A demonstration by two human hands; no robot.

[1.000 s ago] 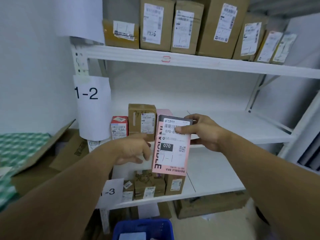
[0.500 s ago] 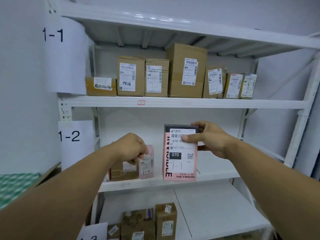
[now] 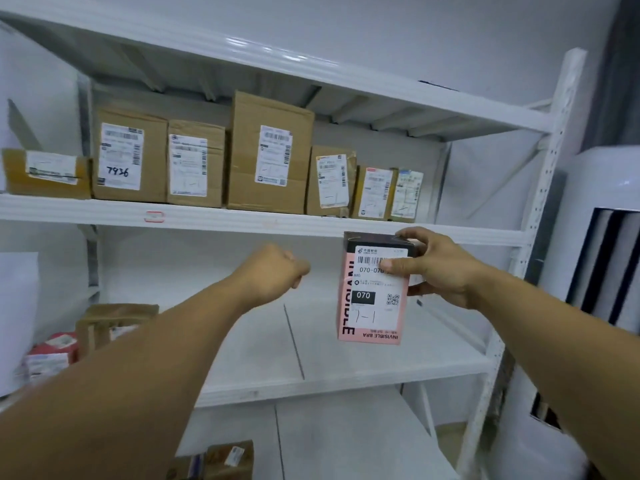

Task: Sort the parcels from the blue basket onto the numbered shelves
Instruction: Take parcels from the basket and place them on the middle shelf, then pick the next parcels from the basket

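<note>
Since half a second ago the pink box (image 3: 372,306) has risen and gone right. Its dark top now reaches the front edge of the upper shelf (image 3: 242,223), below the small parcels at the right end of the row. The left hand (image 3: 277,271) has come away from the parcels lower down.

The upper shelf carries seven cardboard parcels side by side, each with a white label. There is a flat box (image 3: 45,173) at the left, next to it a box marked 7936 (image 3: 130,155), a tall box (image 3: 270,154) in the middle and three small ones at the right. The middle shelf (image 3: 346,358) holds a brown box (image 3: 110,323) and a red and white box (image 3: 52,355) at its left end.

The right hand (image 3: 438,268) grips the pink box at its upper right corner, with the thumb (image 3: 398,263) across the barcode and the fingers over the top. The box is upright in the air before the middle shelf. Its label reads 070, with 1-1 written by hand. The left hand is curled into a fist, holds nothing and is well left of the box.

The thumb hides the end of the printed number. The two boxes on the middle shelf are blurred and partly behind the left forearm. A brown parcel (image 3: 228,457) on the lowest shelf is cut off by the bottom edge.
</note>
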